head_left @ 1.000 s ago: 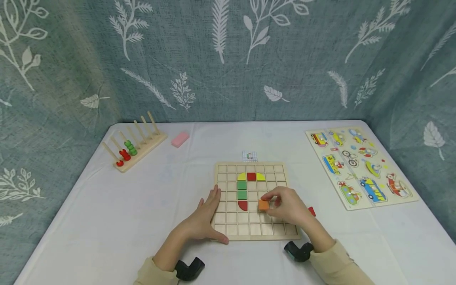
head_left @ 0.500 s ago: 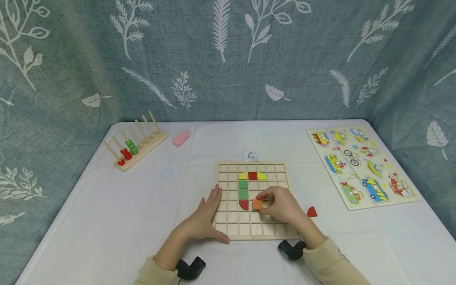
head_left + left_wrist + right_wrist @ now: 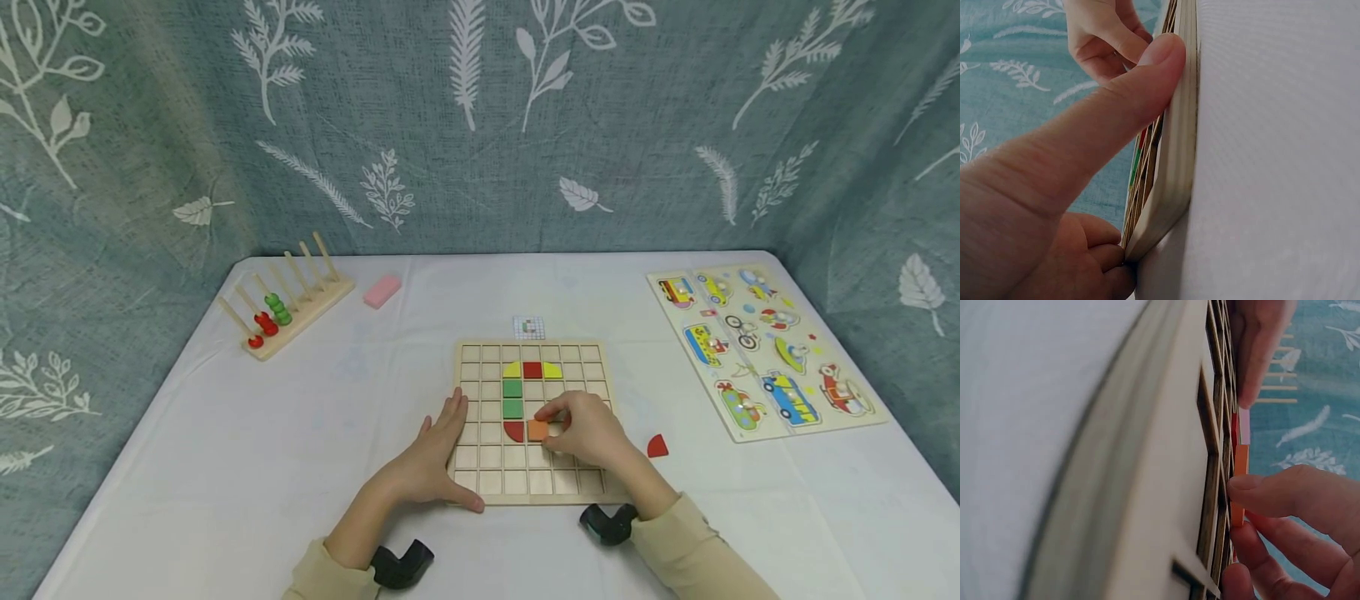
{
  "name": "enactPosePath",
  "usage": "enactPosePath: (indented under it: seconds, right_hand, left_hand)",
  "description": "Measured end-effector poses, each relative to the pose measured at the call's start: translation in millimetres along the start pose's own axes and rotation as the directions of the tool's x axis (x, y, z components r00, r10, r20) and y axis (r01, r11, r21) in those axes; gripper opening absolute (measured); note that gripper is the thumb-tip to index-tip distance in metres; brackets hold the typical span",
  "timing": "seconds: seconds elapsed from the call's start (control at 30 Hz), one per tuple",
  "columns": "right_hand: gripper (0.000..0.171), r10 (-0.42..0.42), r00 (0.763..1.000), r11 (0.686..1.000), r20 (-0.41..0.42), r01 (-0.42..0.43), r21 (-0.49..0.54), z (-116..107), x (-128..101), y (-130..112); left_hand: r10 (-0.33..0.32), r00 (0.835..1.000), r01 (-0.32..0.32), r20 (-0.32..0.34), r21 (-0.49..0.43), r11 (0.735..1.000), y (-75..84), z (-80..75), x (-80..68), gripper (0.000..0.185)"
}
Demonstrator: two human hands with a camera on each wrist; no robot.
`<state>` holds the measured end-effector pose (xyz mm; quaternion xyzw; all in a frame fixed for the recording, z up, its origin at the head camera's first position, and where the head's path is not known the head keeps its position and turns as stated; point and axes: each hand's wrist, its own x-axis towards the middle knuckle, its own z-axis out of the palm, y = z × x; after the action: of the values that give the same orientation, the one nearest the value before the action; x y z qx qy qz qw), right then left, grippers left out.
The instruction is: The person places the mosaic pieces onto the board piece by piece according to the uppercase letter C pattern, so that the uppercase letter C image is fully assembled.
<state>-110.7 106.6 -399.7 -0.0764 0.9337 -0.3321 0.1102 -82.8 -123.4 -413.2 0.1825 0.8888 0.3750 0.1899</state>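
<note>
A wooden grid board (image 3: 478, 483) lies mid-table, bearing yellow, red and green pieces in its squares. My right hand (image 3: 588, 429) pinches an orange square tile (image 3: 537, 430) between thumb and fingers, right beside the red quarter-circle piece (image 3: 513, 431). In the right wrist view the orange tile (image 3: 1241, 487) stands proud of the grid bars near the thumb. My left hand (image 3: 427, 462) rests along the board's left edge with fingers extended, its thumb (image 3: 1163, 53) at the near edge. Two green squares (image 3: 512, 398) sit above the red quarter-circle.
A loose red quarter-circle (image 3: 657, 447) lies right of the board. A small pattern card (image 3: 528, 327) is behind it. Far left stand a peg rack (image 3: 300, 321) with red and green beads and a pink block (image 3: 382, 292). A vehicle puzzle board (image 3: 765, 358) lies at right.
My right hand has carried the orange tile leftward and down to the square beside the red quarter-circle. The loose red piece at right has come into fuller view. My left hand stays put.
</note>
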Motion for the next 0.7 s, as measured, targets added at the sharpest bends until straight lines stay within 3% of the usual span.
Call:
enactPosePath:
  seconds: [0.7]
  right_hand:
    - [0.026, 0.009, 1.0, 1.0, -0.006, -0.009, 0.0, -0.4, 0.3, -0.3]
  left_hand:
    - [0.01, 1.0, -0.01, -0.003, -0.003, 1.0, 0.0, -0.4, -0.1, 0.131]
